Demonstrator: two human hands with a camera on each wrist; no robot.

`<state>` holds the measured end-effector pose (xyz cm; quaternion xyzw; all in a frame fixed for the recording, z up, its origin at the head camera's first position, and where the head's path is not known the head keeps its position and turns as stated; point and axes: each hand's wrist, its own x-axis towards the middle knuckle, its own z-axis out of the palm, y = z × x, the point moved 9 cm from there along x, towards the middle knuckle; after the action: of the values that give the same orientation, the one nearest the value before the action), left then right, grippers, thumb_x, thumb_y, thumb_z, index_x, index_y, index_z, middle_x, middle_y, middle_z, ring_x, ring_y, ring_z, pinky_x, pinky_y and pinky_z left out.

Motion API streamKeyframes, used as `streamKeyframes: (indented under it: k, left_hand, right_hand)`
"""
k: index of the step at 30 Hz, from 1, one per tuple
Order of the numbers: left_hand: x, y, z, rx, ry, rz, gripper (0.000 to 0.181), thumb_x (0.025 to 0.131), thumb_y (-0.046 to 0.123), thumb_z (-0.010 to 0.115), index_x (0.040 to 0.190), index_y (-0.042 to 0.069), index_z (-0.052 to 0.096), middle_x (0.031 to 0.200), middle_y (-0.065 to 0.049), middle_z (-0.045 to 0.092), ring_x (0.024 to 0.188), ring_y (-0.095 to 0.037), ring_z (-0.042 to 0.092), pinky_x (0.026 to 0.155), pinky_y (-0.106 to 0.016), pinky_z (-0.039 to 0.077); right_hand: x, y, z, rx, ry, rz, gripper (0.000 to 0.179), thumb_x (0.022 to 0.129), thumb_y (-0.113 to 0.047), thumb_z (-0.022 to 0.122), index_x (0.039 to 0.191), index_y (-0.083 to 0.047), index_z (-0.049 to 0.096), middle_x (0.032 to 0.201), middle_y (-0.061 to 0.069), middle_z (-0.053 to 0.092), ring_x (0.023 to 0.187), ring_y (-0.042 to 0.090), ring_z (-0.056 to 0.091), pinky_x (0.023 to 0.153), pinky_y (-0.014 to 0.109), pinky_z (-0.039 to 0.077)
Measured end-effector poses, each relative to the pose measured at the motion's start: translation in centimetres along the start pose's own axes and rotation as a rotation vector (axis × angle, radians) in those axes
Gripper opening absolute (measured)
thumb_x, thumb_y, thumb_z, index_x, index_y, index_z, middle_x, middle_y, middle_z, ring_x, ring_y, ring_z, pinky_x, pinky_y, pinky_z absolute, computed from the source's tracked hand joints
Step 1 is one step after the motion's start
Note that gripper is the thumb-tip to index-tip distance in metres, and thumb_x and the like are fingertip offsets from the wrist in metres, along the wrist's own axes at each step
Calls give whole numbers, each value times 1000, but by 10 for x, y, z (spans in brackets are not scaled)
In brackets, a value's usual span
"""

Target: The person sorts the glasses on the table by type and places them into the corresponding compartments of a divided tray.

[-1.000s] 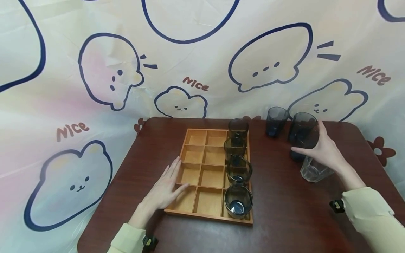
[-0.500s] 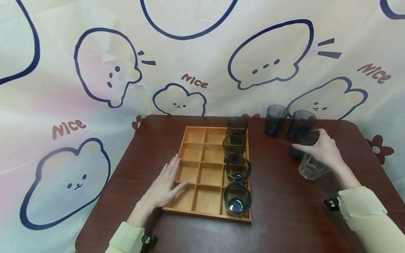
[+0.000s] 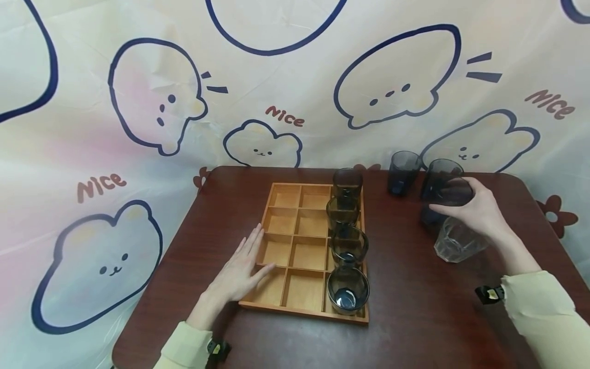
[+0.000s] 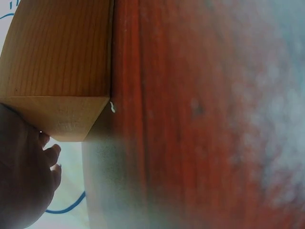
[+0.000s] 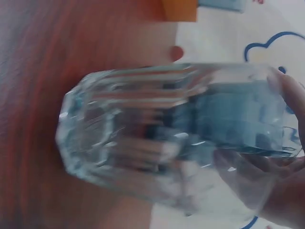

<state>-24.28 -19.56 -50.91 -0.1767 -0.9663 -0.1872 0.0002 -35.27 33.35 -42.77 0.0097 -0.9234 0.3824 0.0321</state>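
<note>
My left hand [image 3: 237, 271] rests with straight fingers along the left side of a wooden compartment tray [image 3: 304, 315]. In the left wrist view that hand [image 4: 24, 176] shows dark beside the tray's corner [image 4: 57, 52]. My right hand [image 3: 481, 212] grips a dark tinted drinking glass [image 3: 454, 193] near its rim, thumb on the near side. A clear faceted glass [image 3: 454, 243] stands just in front of it and partly under the hand. In the right wrist view the clear glass [image 5: 119, 129] fills the middle, with the right hand's fingers [image 5: 243, 176] seen behind it.
Two more dark glasses, one at the back [image 3: 403, 174] and one beside the held glass [image 3: 438, 171], stand on the brown table [image 3: 405, 307]. Several dark glasses, the nearest one [image 3: 348, 292] at the front, line the tray's right column. A printed cloth [image 3: 295, 77] hangs behind.
My right hand has closed round the dark glass, whose rim now sits slightly higher and farther right. The left hand has stayed on the tray's side.
</note>
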Motion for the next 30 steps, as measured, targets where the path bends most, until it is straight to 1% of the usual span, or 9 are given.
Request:
streamKeyframes:
  k: [4,6,9,11,13,18,23,26,30]
  left_hand:
    - [0,-1,1,0,-9,-4,98,108,51,63,176,2,12,187,-14,9,174,-33,18,141,-58,21]
    - [0,-2,1,0,-11,-7,98,108,52,63,176,3,12,187,-13,9,173,-34,18,140,-59,21]
    - [0,-3,1,-2,-10,-9,98,108,51,63,176,2,12,187,-13,9,173,-34,18,140,-59,22]
    - [0,-3,1,-2,-8,-9,98,108,51,63,176,2,12,187,-14,9,173,-34,18,140,-59,22]
    - [0,-3,1,-4,-6,-8,98,108,51,63,176,2,12,187,-14,9,173,-34,18,140,-59,21]
    - [0,-3,1,-8,-5,-2,98,108,50,63,176,1,13,187,-14,9,173,-34,18,141,-59,21]
    - [0,-2,1,-11,-1,4,98,108,49,64,175,0,14,187,-15,9,173,-34,18,141,-59,21]
    - [0,-1,0,-14,4,9,97,108,49,65,175,-1,15,187,-15,10,173,-34,18,140,-59,21]
    - [0,0,-1,-14,7,15,98,108,49,64,175,-1,15,187,-15,10,173,-34,19,140,-60,22]
  right_hand:
    - [-1,-19,-6,27,21,-32,83,89,-39,93,154,-5,54,148,20,63,130,20,60,101,25,50]
    - [-2,-30,-6,62,17,-57,79,90,-38,93,154,-10,56,139,1,70,119,-2,61,90,9,44]
    - [-1,-49,-2,158,-22,-99,76,91,-31,92,156,-17,55,125,-27,71,110,-21,59,88,0,45]
    - [-1,-63,2,210,-52,-120,77,93,-27,91,160,-20,52,122,-37,67,114,-20,62,90,1,48]
    - [0,-76,7,238,-68,-128,80,94,-25,90,163,-23,50,129,-36,64,120,-18,58,92,2,47]
    - [3,-111,15,281,-24,-183,79,95,-21,88,165,-25,50,153,-11,57,127,-11,53,95,5,46]
    - [6,-146,24,367,52,-289,72,95,-15,86,161,-21,56,159,4,57,128,-2,56,97,7,49]
    - [10,-161,32,391,70,-319,69,95,-17,85,159,-20,58,161,4,58,136,4,54,105,14,46]
    - [19,-178,49,396,50,-355,68,95,-20,85,158,-18,59,163,4,57,149,15,50,119,33,43]
